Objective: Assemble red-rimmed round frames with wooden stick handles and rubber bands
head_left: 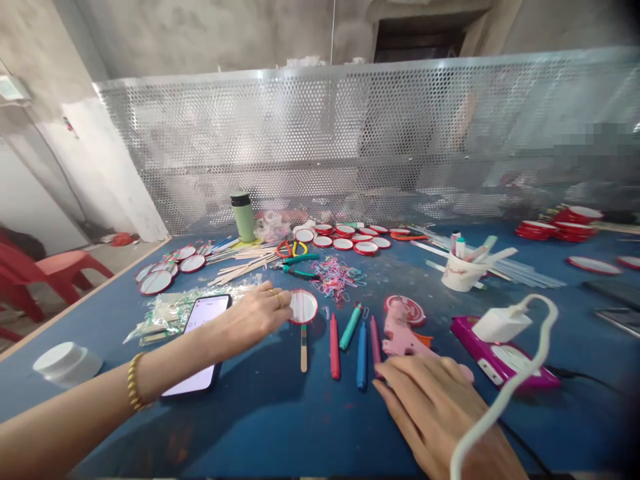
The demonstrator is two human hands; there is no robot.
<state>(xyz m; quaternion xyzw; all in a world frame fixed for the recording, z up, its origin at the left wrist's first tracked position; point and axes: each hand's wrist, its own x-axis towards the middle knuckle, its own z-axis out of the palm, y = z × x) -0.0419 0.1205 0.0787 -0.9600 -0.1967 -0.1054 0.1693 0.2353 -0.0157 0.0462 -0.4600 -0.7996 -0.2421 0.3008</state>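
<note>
My left hand (263,310), fingers curled together, is at the left rim of a round white lid with a red edge (306,305). A flat wooden stick (303,350) extends from the lid's lower edge toward me. The fingertips cover part of the rim. My right hand (435,407) lies palm down with fingers extended, its fingertips by the lower end of a purple marker (375,340). Just beyond it rests a pink glue gun (399,333), its lower part hidden by the hand. Red (335,347), green (351,327) and blue (361,357) markers lie between the hands.
Under my left forearm is a phone (200,380). A white jar (67,363) stands left. Colourful clips (337,277), pliers (300,272) and more lids (343,244) lie farther back. Rightward are a paper cup (461,273), a purple power strip (520,373) and a white cable (510,393).
</note>
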